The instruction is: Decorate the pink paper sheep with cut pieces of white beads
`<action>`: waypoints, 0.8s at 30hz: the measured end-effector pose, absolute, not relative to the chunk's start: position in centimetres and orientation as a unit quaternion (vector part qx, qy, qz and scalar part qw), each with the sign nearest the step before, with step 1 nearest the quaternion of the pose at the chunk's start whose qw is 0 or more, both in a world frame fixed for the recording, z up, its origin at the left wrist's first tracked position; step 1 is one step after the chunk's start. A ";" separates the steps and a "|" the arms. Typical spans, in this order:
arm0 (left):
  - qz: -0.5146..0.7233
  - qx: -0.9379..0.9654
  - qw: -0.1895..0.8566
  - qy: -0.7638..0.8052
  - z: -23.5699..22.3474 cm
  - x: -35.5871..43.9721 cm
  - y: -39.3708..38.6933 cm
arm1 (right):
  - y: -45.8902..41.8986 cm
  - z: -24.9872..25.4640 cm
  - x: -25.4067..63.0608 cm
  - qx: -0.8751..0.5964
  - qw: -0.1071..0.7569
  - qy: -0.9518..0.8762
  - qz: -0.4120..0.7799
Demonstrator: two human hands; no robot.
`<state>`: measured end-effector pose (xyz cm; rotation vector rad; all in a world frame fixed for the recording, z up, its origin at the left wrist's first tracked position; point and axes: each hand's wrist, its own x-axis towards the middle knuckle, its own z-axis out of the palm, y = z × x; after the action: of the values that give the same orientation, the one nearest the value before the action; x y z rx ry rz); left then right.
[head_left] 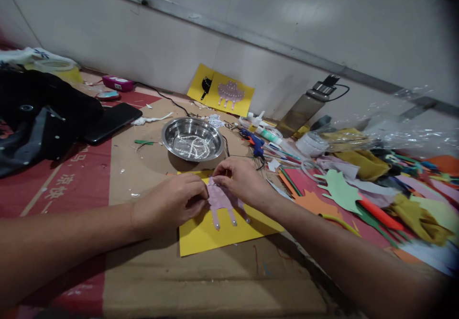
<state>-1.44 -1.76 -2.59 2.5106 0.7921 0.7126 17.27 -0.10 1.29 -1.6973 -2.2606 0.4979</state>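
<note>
Pinching thumb and forefinger together, the right hand (244, 178) rests at the upper part of a purple cutout (222, 201); whether anything sits between the fingertips cannot be seen. The left hand (172, 199), fingers curled in, touches the cutout's left edge, its grip hidden. The cutout lies on a yellow card (201, 240) between both hands, with pearly beads (234, 223) at the tips of its legs.

Just beyond stands a steel bowl (217, 139) holding strands of white beads (199, 150). Beneath everything, cardboard (150, 280) turns red at left, where pale Chinese characters (64, 179) run sideways; 凉快 seems legible, other parts less so. Farther left lie a black phone (114, 122) and a magenta box (118, 83), its label too small to read. Rightward are a blue glue gun (255, 143), a green-and-white tube (268, 133) with no readable print, a tilted bottle (301, 113) and a pale green cutout (339, 192). Against the wall (179, 32) leans a beaded yellow card (247, 94).
</note>
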 end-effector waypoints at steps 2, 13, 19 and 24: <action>0.251 0.901 0.211 0.285 -2.5 -1.5 -1.8 | 0.0 1.3 17.3 -0.584 0.131 -0.783 0.169; 0.249 0.902 0.203 0.287 -2.7 -1.5 -1.6 | 0.1 1.5 16.6 -0.572 0.052 -0.811 0.109; 0.243 0.909 0.196 0.277 -2.5 -1.6 -1.7 | -0.1 1.2 15.9 -0.573 0.028 -0.817 0.048; 0.243 0.908 0.194 0.280 -2.3 -1.5 -1.8 | -0.2 0.4 16.0 -0.561 0.032 -0.827 0.020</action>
<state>-1.54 -1.80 -2.34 2.5467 0.7839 0.6826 15.99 -0.20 0.39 -1.7261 -2.5469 0.0610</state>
